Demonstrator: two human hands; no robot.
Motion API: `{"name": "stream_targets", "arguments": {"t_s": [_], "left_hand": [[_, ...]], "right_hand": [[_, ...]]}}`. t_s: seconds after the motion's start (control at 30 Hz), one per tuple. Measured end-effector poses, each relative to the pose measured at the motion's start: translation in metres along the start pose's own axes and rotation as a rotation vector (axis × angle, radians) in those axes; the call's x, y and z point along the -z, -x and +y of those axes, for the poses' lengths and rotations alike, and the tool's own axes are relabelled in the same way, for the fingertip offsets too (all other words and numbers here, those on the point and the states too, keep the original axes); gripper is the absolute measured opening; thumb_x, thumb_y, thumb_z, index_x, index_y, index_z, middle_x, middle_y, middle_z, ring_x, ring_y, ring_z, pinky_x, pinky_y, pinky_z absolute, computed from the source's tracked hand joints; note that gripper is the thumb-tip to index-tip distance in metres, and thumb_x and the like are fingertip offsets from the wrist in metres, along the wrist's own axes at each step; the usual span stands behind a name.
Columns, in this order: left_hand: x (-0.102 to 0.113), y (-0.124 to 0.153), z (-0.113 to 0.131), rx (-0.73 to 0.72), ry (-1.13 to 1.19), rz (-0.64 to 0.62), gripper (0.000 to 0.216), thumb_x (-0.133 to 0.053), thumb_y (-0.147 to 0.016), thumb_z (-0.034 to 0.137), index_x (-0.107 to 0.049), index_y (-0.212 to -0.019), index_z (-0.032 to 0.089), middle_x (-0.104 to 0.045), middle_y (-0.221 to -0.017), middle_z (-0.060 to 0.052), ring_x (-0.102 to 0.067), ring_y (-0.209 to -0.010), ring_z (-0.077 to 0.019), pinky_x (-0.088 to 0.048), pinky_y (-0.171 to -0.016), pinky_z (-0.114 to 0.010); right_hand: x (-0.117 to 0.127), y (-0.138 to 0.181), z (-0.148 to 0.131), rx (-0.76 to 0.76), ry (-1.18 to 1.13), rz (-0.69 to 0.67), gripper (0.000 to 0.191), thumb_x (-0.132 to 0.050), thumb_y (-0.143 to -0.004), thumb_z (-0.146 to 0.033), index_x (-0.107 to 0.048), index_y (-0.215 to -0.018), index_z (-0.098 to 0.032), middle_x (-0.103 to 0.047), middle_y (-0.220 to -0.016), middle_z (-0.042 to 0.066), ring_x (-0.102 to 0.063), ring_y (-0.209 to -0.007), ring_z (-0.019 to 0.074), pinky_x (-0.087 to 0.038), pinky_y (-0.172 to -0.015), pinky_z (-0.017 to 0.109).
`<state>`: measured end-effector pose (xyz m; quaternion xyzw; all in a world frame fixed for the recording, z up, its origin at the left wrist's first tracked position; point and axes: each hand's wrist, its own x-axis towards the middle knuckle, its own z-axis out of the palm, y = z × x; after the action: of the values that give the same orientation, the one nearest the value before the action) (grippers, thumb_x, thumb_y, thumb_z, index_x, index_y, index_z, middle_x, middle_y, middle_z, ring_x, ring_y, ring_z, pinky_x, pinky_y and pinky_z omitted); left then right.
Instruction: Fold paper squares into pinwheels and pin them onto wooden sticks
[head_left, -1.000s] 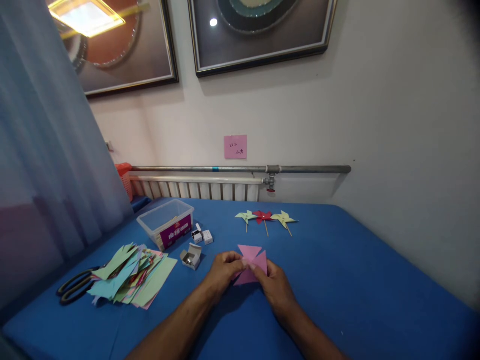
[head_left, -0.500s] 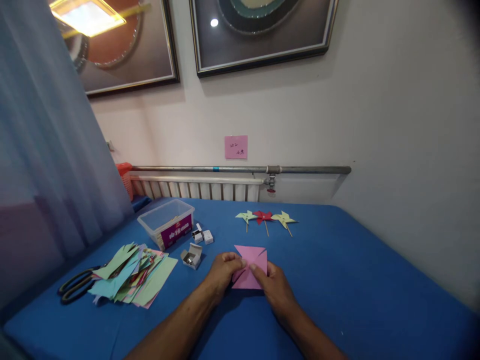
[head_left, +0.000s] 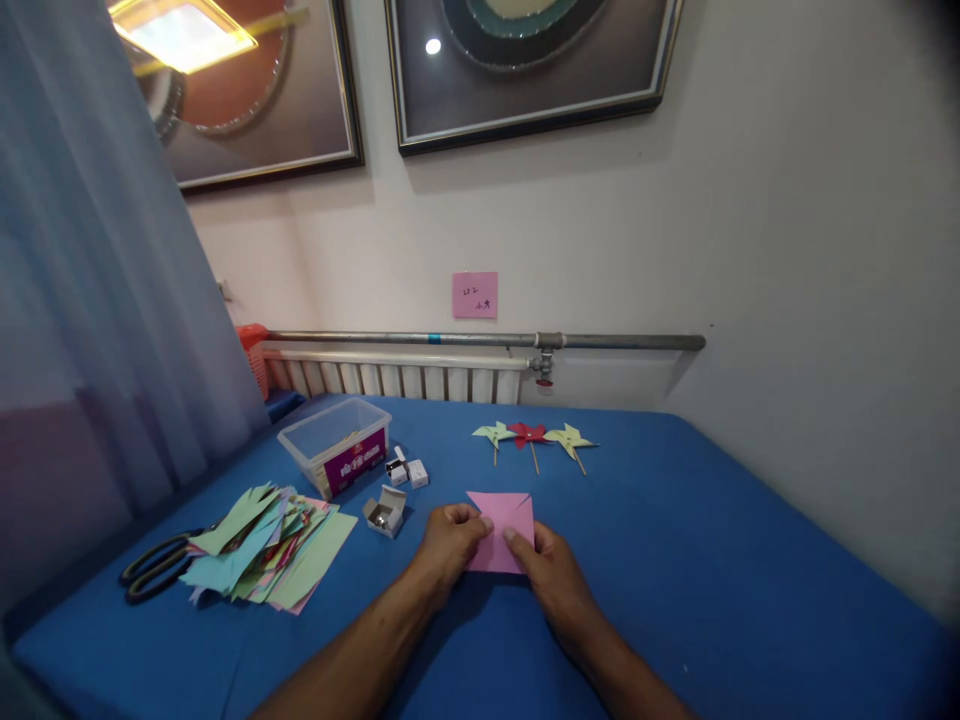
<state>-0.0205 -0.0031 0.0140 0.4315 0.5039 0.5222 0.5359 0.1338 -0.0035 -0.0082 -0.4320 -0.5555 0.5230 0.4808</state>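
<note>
Gripping pink paper square [head_left: 501,553] over blue counter [head_left: 712,570] — pinched at opposite sides, under the thumbs of left hand [head_left: 450,545] and right hand [head_left: 553,568]. Flatter now than a second ago: wide cut gaps drawn nearly together, thin slit visible at upper right corner. Probably squared up for handling, not folded inward yet. Farther back, well apart — three paper pinwheels [head_left: 529,434] in a row.
</note>
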Motion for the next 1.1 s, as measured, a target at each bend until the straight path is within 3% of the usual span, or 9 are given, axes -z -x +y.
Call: {"name": "stream_targets", "arguments": {"t_s": [0.23, 0.6, 0.77, 0.97, 1.1], "left_hand": [[-0.004, 0.003, 0.0, -0.022, 0.022, -0.012, 0.039, -0.079, -0.056, 0.046, -0.051, -0.056, 0.019, -0.043, -0.047, 0.006, -0.033, -0.046, -0.0069, -0.024, -0.049, -0.024], [-0.008, 0.005, 0.001, -0.006, 0.073, 0.007, 0.037, -0.082, -0.052, 0.042, -0.055, -0.06, 0.018, -0.051, -0.051, 0.004, -0.039, -0.047, -0.0078, -0.03, -0.05, -0.024], [-0.005, 0.002, -0.001, -0.036, 0.014, 0.034, 0.04, -0.084, -0.053, 0.042, -0.051, -0.056, 0.019, -0.047, -0.048, 0.006, -0.036, -0.045, -0.007, -0.027, -0.047, -0.023], [-0.006, 0.002, -0.002, -0.054, 0.024, 0.039, 0.038, -0.082, -0.055, 0.04, -0.05, -0.057, 0.019, -0.048, -0.049, 0.006, -0.037, -0.046, -0.0072, -0.028, -0.048, -0.023], [-0.007, 0.001, -0.005, -0.027, 0.007, 0.055, 0.035, -0.08, -0.057, 0.034, -0.048, -0.056, 0.02, -0.045, -0.047, 0.007, -0.035, -0.045, -0.0071, -0.025, -0.047, -0.023]], "right_hand": [[0.002, -0.003, 0.007, 0.008, 0.072, 0.089, 0.052, -0.071, -0.075, -0.061, -0.077, -0.097, -0.015, -0.077, -0.083, 0.009, -0.068, -0.076, 0.0275, -0.053, -0.066, 0.034], [-0.005, 0.0, 0.0, 0.015, 0.084, 0.107, 0.052, -0.068, -0.076, -0.06, -0.077, -0.098, -0.014, -0.076, -0.079, 0.008, -0.066, -0.073, 0.0254, -0.051, -0.062, 0.032], [-0.006, 0.002, -0.002, 0.005, 0.083, 0.085, 0.052, -0.068, -0.075, -0.06, -0.076, -0.099, -0.014, -0.076, -0.082, 0.009, -0.066, -0.074, 0.0254, -0.051, -0.064, 0.033], [-0.007, 0.0, -0.007, 0.009, -0.097, 0.075, 0.05, -0.076, -0.072, -0.061, -0.072, -0.097, -0.018, -0.075, -0.083, 0.005, -0.065, -0.072, 0.0233, -0.052, -0.068, 0.033], [-0.006, -0.002, -0.006, 0.019, -0.222, 0.079, 0.047, -0.073, -0.077, -0.066, -0.068, -0.089, -0.021, -0.071, -0.075, 0.002, -0.062, -0.066, 0.0203, -0.048, -0.061, 0.031]]}}
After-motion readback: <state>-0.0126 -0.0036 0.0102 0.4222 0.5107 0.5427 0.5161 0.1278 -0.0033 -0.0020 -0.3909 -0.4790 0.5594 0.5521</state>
